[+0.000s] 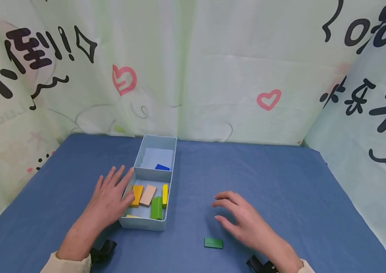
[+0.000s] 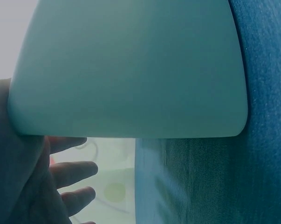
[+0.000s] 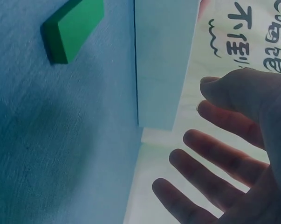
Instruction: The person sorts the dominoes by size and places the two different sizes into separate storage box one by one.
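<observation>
A light blue box (image 1: 146,224) with two compartments stands on the blue cloth. In its near compartment lie an orange block (image 1: 137,196), a beige block (image 1: 148,195), a green block (image 1: 156,208) and a yellow block (image 1: 165,196). A blue block (image 1: 162,167) lies in the far compartment. My left hand (image 1: 109,199) rests at the box's left rim, fingers spread and thumb over the edge. To the right, my right hand (image 1: 242,220) hovers with loosely bent, apart fingers and holds nothing. A dark green block (image 1: 213,243) lies on the cloth, left of and below it.
Part of another yellow block (image 1: 133,216) shows at the box's near wall. Behind the table hangs a pale printed curtain (image 1: 213,76), continuing along both sides. Black wrist straps (image 1: 103,251) are on both wrists.
</observation>
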### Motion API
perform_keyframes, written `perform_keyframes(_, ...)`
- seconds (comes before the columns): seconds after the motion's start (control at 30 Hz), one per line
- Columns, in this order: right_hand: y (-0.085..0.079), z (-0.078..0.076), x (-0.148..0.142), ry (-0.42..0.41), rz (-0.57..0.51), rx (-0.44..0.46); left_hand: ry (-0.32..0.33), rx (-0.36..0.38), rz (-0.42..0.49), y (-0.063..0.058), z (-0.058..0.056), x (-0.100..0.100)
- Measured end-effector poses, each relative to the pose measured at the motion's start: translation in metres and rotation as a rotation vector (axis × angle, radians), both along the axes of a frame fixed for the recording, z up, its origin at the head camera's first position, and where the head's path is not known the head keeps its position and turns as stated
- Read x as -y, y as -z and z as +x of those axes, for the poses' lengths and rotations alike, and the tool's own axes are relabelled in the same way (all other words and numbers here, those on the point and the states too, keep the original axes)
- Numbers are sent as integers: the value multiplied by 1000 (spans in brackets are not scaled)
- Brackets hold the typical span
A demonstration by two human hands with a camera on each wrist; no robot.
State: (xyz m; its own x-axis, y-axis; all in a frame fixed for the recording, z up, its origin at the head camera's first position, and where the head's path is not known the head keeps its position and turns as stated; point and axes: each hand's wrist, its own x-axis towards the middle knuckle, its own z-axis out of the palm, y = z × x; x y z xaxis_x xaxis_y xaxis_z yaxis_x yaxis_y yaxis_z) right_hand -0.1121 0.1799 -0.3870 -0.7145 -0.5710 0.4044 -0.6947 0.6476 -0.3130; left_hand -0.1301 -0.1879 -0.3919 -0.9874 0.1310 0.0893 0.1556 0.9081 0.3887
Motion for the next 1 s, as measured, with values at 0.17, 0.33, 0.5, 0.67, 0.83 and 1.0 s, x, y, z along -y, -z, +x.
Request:
perform_keyframes(0.17, 0, 7, 0, -22, -12, 18, -3, 6, -8, -1, 0, 0)
perform_keyframes(0.33, 2, 11, 1, -40, -10, 29, 0, 1, -6, -2, -2, -1)
perform_keyframes(0.5, 3, 14, 2, -67, 11, 64, 2, 0, -13, 0, -2, -2)
perform_keyframes(0.67, 4, 17, 1, -87, 18, 30, 4, -10, -13, 1, -1, -2)
perform_keyframes(0.83, 5, 19, 1, -93, 35, -12, 1, -7, -14, 1, -1, -2)
perform_keyframes(1.0, 5, 20, 1, -97, 60, 38, 0, -9, -15, 1, 0, -2)
